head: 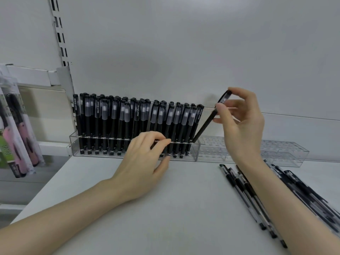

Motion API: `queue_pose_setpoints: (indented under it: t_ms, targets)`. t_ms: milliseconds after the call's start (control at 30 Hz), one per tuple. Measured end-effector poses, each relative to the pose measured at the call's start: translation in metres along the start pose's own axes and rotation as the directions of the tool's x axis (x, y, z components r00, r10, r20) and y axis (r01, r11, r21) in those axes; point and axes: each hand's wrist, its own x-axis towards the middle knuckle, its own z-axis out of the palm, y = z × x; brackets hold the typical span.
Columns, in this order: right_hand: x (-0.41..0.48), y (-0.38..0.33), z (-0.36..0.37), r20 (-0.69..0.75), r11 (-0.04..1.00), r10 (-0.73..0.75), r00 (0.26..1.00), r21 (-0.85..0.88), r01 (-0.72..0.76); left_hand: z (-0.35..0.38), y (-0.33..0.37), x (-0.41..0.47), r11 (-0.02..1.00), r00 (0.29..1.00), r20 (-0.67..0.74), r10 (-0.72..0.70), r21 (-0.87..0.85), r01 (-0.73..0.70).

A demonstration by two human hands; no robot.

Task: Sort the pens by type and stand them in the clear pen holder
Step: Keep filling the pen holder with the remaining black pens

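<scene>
A clear pen holder stands at the back of the white shelf, filled with several black pens with frosted caps, all upright. My right hand pinches one black pen near its cap; the pen leans, its tip down at the holder's right end. My left hand grips the holder's front wall, thumb below and fingers curled at its top edge. A second clear holder to the right has empty holes. Several clear-barrelled black pens lie loose on the shelf at the right, partly under my right forearm.
The white shelf surface stretches in front of the holders. Packaged pink and green items hang at the far left. A slotted shelf upright rises at the upper left, against a plain white back wall.
</scene>
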Motion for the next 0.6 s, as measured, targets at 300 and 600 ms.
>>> queue_pose_setpoints:
  t_ms: [300, 600]
  targets:
    - [-0.004, 0.018, 0.009, 0.071, 0.994, -0.039, 0.997, -0.097, 0.046, 0.007, 0.000, -0.003, 0.977, 0.997, 0.082, -0.006, 0.212, -0.012]
    - [-0.003, 0.027, 0.018, 0.231, 0.957, -0.015, 0.973, -0.278, 0.080, 0.005, 0.001, -0.002, 0.967, 0.991, 0.132, -0.033, 0.253, -0.001]
